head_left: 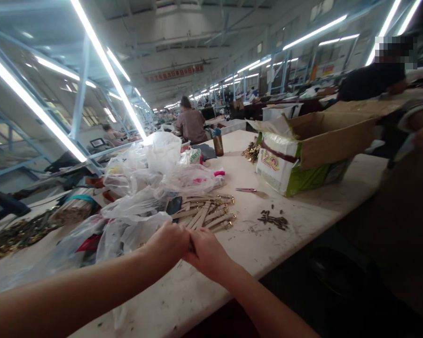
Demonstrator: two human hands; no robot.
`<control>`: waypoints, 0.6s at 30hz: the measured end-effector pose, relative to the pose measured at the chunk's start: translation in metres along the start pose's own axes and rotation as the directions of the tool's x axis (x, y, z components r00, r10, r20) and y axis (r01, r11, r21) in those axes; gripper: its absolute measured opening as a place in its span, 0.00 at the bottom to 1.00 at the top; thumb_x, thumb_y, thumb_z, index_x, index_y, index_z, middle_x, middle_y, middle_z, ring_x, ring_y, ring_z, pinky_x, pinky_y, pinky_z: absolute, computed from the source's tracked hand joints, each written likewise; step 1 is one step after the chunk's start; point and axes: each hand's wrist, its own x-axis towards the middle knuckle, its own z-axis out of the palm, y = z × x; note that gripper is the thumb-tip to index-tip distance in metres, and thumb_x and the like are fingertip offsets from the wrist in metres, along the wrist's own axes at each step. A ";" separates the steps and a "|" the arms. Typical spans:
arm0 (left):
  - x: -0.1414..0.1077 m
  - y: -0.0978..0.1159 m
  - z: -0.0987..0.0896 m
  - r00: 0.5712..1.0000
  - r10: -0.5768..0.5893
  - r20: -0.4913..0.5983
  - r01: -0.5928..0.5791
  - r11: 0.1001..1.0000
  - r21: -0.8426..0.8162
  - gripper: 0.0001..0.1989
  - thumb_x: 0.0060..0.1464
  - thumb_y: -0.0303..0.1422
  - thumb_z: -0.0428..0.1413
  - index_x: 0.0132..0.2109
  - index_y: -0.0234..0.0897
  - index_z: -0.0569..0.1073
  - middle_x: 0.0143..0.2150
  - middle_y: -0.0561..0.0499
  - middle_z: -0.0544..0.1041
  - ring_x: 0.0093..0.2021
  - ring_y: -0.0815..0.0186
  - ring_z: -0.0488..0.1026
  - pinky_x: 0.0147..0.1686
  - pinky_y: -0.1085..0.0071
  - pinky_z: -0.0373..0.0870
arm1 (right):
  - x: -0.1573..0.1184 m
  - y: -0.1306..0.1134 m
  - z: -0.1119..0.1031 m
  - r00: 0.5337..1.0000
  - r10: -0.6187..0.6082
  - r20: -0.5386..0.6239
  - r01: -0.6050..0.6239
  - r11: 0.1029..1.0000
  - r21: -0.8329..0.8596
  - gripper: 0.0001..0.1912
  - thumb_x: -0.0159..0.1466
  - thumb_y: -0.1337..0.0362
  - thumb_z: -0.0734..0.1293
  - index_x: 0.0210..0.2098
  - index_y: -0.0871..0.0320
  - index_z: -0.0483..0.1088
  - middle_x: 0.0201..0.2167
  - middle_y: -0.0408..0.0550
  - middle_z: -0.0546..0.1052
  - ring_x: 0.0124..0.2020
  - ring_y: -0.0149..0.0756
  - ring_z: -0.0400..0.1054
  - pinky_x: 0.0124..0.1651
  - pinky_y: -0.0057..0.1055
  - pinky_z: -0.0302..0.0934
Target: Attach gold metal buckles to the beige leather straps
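Observation:
My left hand and my right hand meet over the table, fingers closed and knuckles close together. Between them shows a small dark bit that I cannot make out; the fingers hide the rest. Just beyond them is a pile of beige straps with gold-coloured metal ends. A dark phone-like object lies at the pile's left edge. To the right sits a small heap of dark metal pieces. Crumpled clear plastic bags lie left of the straps, close to my left hand.
An open cardboard box stands at the table's right side, with gold-coloured pieces beside it. A pink pen-like tool and a brown bottle are on the table. People work farther back; another person is at right.

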 end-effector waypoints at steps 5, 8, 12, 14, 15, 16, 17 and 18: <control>-0.012 -0.006 0.005 0.997 0.031 -0.064 -0.026 0.997 0.071 0.09 0.51 0.19 0.48 0.33 0.32 0.72 0.31 0.41 0.73 0.34 0.53 0.70 0.32 0.60 0.62 | -0.009 0.008 0.000 0.996 0.023 0.082 -0.022 1.000 -0.002 0.07 0.60 0.61 0.65 0.36 0.57 0.66 0.35 0.47 0.74 0.38 0.39 0.68 0.39 0.31 0.58; -0.012 -0.007 0.009 0.997 0.041 -0.062 -0.033 0.993 0.116 0.10 0.51 0.19 0.48 0.34 0.32 0.72 0.32 0.42 0.72 0.34 0.53 0.70 0.31 0.59 0.62 | -0.015 0.011 0.001 0.996 0.036 0.076 -0.035 0.999 -0.004 0.08 0.60 0.62 0.64 0.39 0.56 0.66 0.36 0.47 0.74 0.39 0.38 0.68 0.42 0.31 0.57; -0.004 -0.011 0.012 0.998 0.063 0.002 -0.063 0.995 0.082 0.09 0.51 0.20 0.49 0.36 0.31 0.72 0.33 0.42 0.73 0.34 0.54 0.71 0.31 0.61 0.65 | -0.018 0.022 -0.002 0.995 0.034 0.089 -0.037 0.999 0.036 0.15 0.59 0.58 0.65 0.45 0.57 0.67 0.41 0.49 0.75 0.42 0.40 0.68 0.45 0.34 0.59; 0.000 -0.019 0.010 0.999 0.032 0.033 -0.033 0.999 0.032 0.10 0.51 0.19 0.48 0.37 0.31 0.71 0.34 0.42 0.74 0.34 0.55 0.72 0.33 0.62 0.67 | -0.020 0.037 -0.008 0.997 0.074 0.029 -0.075 0.996 0.051 0.20 0.61 0.55 0.62 0.49 0.59 0.65 0.46 0.53 0.73 0.47 0.42 0.67 0.49 0.36 0.60; 0.002 -0.025 0.008 0.999 0.005 0.048 -0.005 1.000 0.008 0.10 0.51 0.19 0.48 0.38 0.31 0.71 0.34 0.43 0.74 0.34 0.56 0.73 0.33 0.62 0.67 | -0.020 0.048 -0.011 0.992 0.125 -0.018 -0.125 0.991 0.037 0.21 0.63 0.55 0.60 0.51 0.59 0.64 0.48 0.54 0.73 0.49 0.41 0.66 0.51 0.35 0.60; 0.005 -0.032 0.007 0.998 -0.025 0.064 0.026 0.999 -0.020 0.11 0.51 0.18 0.47 0.38 0.31 0.71 0.35 0.43 0.75 0.35 0.56 0.74 0.34 0.63 0.68 | -0.020 0.061 -0.016 0.979 0.193 -0.068 -0.193 0.981 0.006 0.21 0.65 0.55 0.56 0.52 0.60 0.63 0.49 0.54 0.72 0.50 0.39 0.66 0.51 0.34 0.60; 0.007 -0.039 0.005 0.995 -0.054 0.082 0.058 0.997 -0.052 0.11 0.52 0.19 0.47 0.38 0.32 0.71 0.35 0.43 0.75 0.35 0.57 0.74 0.35 0.63 0.68 | -0.019 0.076 -0.021 0.958 0.264 -0.112 -0.270 0.962 -0.037 0.21 0.67 0.56 0.53 0.53 0.61 0.63 0.50 0.54 0.72 0.51 0.38 0.66 0.51 0.33 0.61; 0.010 -0.046 0.004 0.992 -0.083 0.097 0.092 0.992 -0.087 0.11 0.53 0.19 0.46 0.38 0.32 0.71 0.36 0.44 0.75 0.36 0.57 0.74 0.36 0.64 0.69 | -0.017 0.093 -0.028 0.932 0.332 -0.149 -0.346 0.934 -0.088 0.20 0.68 0.58 0.51 0.53 0.61 0.62 0.50 0.55 0.72 0.50 0.37 0.67 0.51 0.32 0.62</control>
